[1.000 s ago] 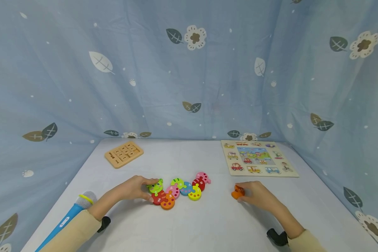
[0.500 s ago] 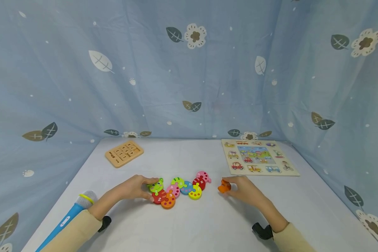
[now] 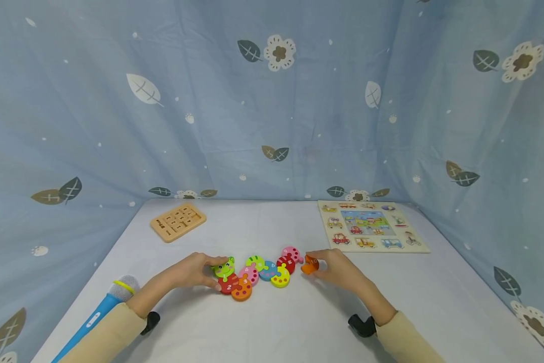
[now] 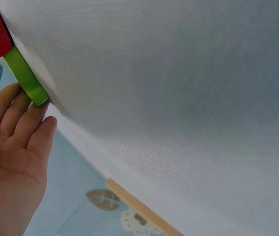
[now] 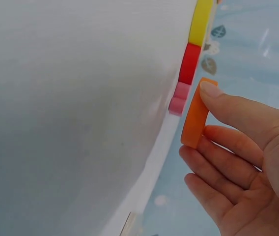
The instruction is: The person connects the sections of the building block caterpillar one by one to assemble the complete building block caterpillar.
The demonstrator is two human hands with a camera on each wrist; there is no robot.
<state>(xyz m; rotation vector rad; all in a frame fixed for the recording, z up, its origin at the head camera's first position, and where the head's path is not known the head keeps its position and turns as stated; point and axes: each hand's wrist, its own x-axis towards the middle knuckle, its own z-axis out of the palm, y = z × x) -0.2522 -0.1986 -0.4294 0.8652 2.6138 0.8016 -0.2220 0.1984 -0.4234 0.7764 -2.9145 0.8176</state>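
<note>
A wooden number caterpillar [image 3: 268, 271] lies in a wavy chain of coloured pieces on the white table. Its green smiling head [image 3: 224, 269] is at the left and a pink piece [image 3: 292, 253] ends it at the right. My left hand [image 3: 190, 270] grips the head end, fingers at the green piece and thumb by the red piece numbered 2 [image 3: 228, 285]. Between thumb and fingers, my right hand [image 3: 340, 270] pinches a loose orange puzzle piece [image 5: 197, 118]. That piece is held close beside the pink end, and in the right wrist view a narrow gap separates them.
A wooden number board [image 3: 178, 222] lies at the back left. At the back right is a vehicle picture puzzle board [image 3: 335, 228]. A blue toy microphone [image 3: 101, 308] rests by the left forearm. Flowered blue curtain [image 3: 272, 111] surrounds the table.
My right hand has carried the orange piece leftward, from in front of the picture board to beside the pink end of the caterpillar. The left hand and the chain have stayed put.
</note>
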